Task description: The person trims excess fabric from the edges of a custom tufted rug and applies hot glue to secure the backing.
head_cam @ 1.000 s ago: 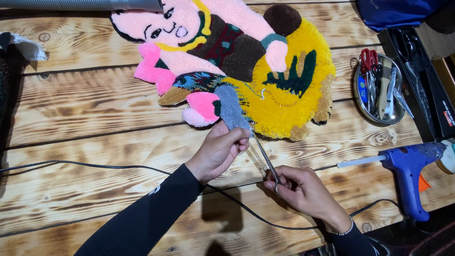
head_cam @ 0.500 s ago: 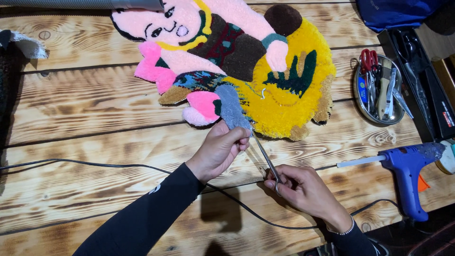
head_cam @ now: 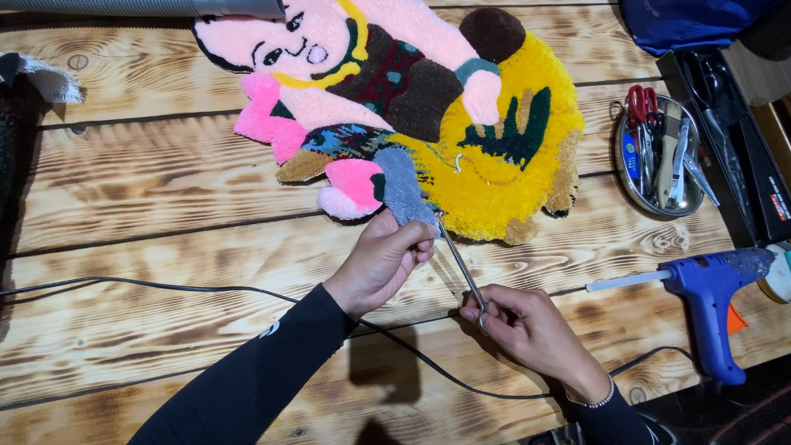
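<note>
A tufted rug [head_cam: 428, 91] shaped like a pink figure on a yellow animal lies on the wooden table [head_cam: 148, 214]. My left hand [head_cam: 381, 262] pinches the rug's grey lower edge [head_cam: 401, 194] near its tip. My right hand [head_cam: 527, 330] grips the handles of slim metal scissors [head_cam: 463, 268], whose blades point up and left to the grey edge beside my left fingers. Both arms wear black sleeves, and a bead bracelet sits on my right wrist.
A blue glue gun [head_cam: 709, 288] lies at the right. A round metal dish [head_cam: 659, 156] holds red-handled scissors, a brush and other tools. A black tray [head_cam: 733, 124] of tools is beyond it. A black cable [head_cam: 181, 288] crosses the table under my arms.
My right hand and the scissors have shifted very slightly; the blades stay at the grey edge. My left hand keeps its hold.
</note>
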